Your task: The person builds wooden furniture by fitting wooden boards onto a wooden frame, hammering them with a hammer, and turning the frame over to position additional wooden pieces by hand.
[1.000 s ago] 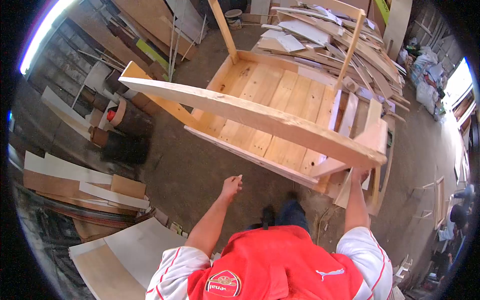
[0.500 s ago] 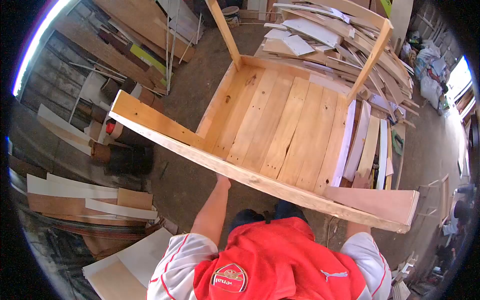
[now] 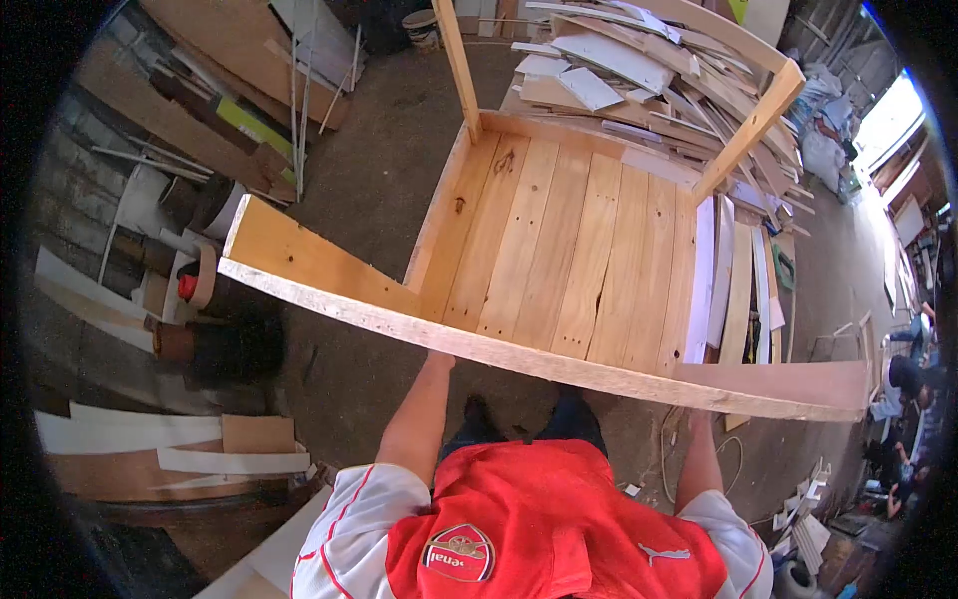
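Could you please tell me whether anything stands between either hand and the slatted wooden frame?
Nothing visible does. The left forearm and right forearm run up to the near board of the slatted wooden frame; that board hides both hands, so contact cannot be seen.

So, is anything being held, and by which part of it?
It can't be told for sure: both hands are hidden behind the wooden frame's near rail, perhaps holding it there.

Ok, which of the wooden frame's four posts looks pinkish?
The near right post, at the right end of the near beam; the only one not yellowish.
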`<state>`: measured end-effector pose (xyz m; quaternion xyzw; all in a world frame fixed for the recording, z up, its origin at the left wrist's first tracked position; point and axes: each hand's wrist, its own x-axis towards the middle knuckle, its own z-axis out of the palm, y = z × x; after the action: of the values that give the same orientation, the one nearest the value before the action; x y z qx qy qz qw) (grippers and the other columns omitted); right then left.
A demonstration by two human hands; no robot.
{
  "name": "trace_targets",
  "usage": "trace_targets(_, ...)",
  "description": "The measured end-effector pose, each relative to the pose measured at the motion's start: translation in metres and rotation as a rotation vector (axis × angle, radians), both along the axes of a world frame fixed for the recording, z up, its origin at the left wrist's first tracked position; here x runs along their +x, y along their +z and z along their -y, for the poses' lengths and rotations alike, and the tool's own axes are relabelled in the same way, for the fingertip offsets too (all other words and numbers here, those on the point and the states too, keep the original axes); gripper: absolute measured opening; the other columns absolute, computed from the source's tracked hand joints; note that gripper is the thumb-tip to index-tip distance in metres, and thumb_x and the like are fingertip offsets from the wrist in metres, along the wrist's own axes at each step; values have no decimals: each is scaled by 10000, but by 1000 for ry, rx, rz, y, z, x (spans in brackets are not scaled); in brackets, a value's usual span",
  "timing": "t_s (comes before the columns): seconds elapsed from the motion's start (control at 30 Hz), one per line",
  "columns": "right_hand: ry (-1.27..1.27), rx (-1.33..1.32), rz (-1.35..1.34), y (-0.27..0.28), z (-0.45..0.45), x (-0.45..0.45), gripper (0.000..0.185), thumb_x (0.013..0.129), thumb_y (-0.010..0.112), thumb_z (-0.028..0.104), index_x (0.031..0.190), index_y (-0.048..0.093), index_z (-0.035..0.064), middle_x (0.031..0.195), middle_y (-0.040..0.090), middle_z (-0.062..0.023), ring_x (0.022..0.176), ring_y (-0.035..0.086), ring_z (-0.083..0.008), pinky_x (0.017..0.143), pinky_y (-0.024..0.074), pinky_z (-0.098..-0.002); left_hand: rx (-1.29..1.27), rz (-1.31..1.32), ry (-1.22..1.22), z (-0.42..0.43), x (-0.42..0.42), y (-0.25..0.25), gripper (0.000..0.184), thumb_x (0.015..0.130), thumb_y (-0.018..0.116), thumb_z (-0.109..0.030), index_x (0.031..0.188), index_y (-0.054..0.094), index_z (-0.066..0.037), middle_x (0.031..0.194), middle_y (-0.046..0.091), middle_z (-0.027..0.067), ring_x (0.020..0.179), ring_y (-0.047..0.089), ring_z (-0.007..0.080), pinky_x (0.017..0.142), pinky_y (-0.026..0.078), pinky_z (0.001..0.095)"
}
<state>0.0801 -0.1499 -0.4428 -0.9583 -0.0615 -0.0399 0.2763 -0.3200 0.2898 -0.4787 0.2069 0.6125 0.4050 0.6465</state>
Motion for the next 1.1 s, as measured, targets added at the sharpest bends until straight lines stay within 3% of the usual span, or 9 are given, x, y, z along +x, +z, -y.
trace_targets(0.27, 95, 87, -136, 13, -12, -37, 496, 832, 716, 337, 1223, 638, 43, 1015, 706, -134, 915, 685, -290, 843, 532, -417, 86, -35, -5, -20, -19, -7, 817, 912, 671, -385, 1513, 240, -36, 1404, 470, 202, 1262, 498, 307, 1011, 447, 391)
trace_targets(0.5, 241, 138, -452, 0, 18, -93, 485, 832, 715, 343, 1205, 651, 41, 1002, 711, -130, 900, 689, -284, 833, 535, -415, 226, -107, -40, -57, -19, -2, 840, 911, 678, -366, 1524, 211, -31, 1428, 445, 210, 1289, 474, 314, 1038, 427, 396)
trace_targets(0.7, 538, 173, -797, -17, 5, -106, 476, 832, 715, 347, 1190, 662, 39, 992, 717, -127, 887, 693, -279, 825, 537, -413, 417, -210, -179, 76, 30, -52, 860, 910, 684, -350, 1532, 186, -25, 1448, 423, 216, 1312, 453, 319, 1062, 410, 400)
trace_targets(0.77, 662, 174, -894, -22, -4, -105, 473, 832, 715, 349, 1185, 666, 39, 988, 718, -126, 883, 694, -277, 822, 538, -412, 370, -266, -213, 138, 48, -61, 867, 910, 685, -344, 1535, 178, -24, 1455, 416, 218, 1320, 446, 321, 1070, 405, 402)
trace_targets(0.87, 869, 161, -1034, -32, -14, -98, 469, 832, 714, 351, 1178, 672, 38, 983, 721, -124, 876, 696, -274, 817, 539, -411, 172, -370, -248, 216, 80, -37, 925, 900, 692, -176, 1555, 57, -24, 1536, 270, 231, 1394, 330, 327, 1153, 292, 430)
trace_targets(0.97, 1093, 168, -1058, -40, -12, -85, 465, 832, 714, 353, 1170, 677, 37, 978, 723, -123, 870, 697, -272, 813, 540, -410, 350, -14, -256, 265, 111, -34, 852, 908, 682, -212, 1539, 151, 2, 1519, 305, 229, 1403, 305, 350, 1182, 231, 407)
trace_targets(1.03, 1101, 99, -859, -20, -13, -83, 386, 855, 688, 346, 1060, 725, 21, 909, 736, -119, 838, 699, -212, 786, 548, -394, 383, -43, -224, 289, 131, -30, 816, 930, 653, -244, 1538, 163, -6, 1506, 336, 215, 1383, 337, 328, 1160, 266, 412)
trace_targets(1.07, 914, 129, -1070, 2, -24, -88, 385, 872, 662, 351, 1061, 726, 21, 874, 723, -106, 797, 682, -189, 754, 551, -373, 387, -42, -237, 294, 136, -28, 805, 932, 646, -252, 1535, 173, -5, 1504, 341, 214, 1381, 341, 328, 1158, 269, 411)
trace_targets(1.1, 894, 261, -1175, -21, -22, -91, 381, 881, 645, 355, 1045, 732, 22, 836, 709, -98, 753, 667, -190, 721, 548, -360, 380, -35, -264, 298, 140, -27, 793, 935, 639, -260, 1531, 182, -4, 1502, 346, 213, 1379, 345, 328, 1156, 272, 411)
